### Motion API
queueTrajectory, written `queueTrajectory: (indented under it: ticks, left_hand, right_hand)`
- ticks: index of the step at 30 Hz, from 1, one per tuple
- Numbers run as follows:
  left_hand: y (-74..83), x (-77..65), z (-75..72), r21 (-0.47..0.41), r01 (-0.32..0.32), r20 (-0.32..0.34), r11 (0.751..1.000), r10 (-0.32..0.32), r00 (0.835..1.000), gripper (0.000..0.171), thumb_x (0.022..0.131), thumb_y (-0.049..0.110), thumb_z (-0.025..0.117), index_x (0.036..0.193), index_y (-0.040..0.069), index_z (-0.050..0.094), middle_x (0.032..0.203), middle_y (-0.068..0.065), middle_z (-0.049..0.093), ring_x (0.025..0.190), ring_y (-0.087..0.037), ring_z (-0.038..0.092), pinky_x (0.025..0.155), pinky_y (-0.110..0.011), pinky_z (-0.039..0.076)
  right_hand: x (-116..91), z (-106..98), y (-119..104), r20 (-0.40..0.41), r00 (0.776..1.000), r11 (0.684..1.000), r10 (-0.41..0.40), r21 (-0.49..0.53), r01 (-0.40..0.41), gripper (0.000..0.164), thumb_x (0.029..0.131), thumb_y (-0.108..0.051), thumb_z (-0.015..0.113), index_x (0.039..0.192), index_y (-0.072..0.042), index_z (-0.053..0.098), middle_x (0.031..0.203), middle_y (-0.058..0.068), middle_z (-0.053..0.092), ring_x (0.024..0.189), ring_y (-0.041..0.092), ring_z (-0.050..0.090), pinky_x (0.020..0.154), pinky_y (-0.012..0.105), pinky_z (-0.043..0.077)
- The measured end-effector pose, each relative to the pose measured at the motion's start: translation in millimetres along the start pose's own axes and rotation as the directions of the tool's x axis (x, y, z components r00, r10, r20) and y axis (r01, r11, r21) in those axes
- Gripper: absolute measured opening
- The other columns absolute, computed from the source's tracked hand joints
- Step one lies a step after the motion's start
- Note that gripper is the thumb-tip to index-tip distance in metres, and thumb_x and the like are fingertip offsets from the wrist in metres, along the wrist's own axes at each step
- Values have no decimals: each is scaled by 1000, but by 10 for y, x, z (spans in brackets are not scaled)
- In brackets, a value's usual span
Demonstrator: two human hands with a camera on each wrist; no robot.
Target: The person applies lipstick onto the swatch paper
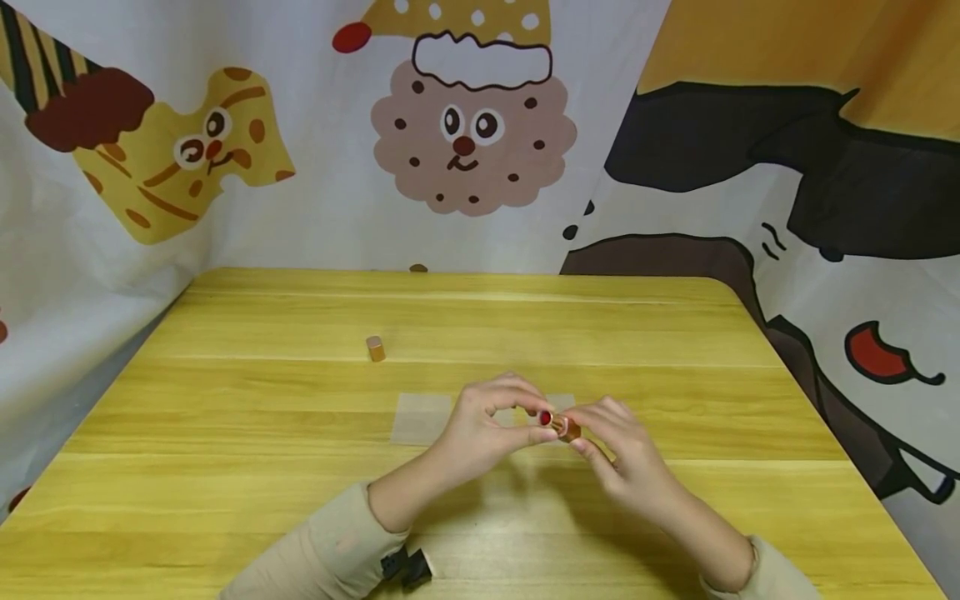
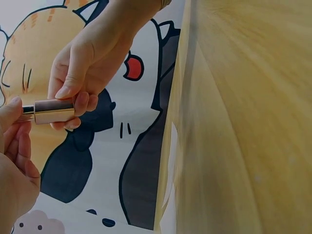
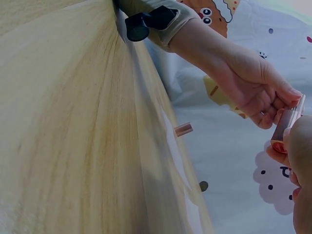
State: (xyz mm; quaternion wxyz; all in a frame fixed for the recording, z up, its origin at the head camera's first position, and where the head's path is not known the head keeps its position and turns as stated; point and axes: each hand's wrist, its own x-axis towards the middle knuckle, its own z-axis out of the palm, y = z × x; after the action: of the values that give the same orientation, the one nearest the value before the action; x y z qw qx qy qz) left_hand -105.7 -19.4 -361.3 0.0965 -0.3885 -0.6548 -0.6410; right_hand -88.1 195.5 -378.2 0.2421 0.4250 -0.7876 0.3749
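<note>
A lipstick [image 1: 567, 428] with a rose-gold case is held up over the table between both hands, its red tip showing at the left end in the head view. My left hand [image 1: 480, 421] pinches the tip-side tube between thumb and fingers. The right hand [image 1: 626, 454] grips the base end; in the left wrist view its thumb and fingers lie around the shiny base [image 2: 54, 111]. The lipstick's cap [image 1: 376, 348] stands apart on the table, farther back and to the left. It also shows in the right wrist view as a small copper-coloured cap [image 3: 184, 129].
A pale translucent sheet [image 1: 420, 418] lies flat on the wooden table [image 1: 225, 467] left of the hands. Another sheet [image 1: 561, 403] is partly hidden behind them. A black device [image 1: 408, 568] sits at the left sleeve. Printed cartoon curtains [image 1: 315, 225] hang around the table.
</note>
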Motion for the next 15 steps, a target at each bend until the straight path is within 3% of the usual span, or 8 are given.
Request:
queueTrajectory:
  ticks: [15]
  left_hand:
    - [-4,-5,-3,-16,-3,-5,1000,3,1000,16,75,4,81,89,1,73,91,-5,70,88,-16,62,82,-36,51]
  right_hand:
    - [-17,10,-4,66,997,998,43,36,-45,32,101,-24,44,117,-3,63,110,6,67,88,13,53,75,23,42]
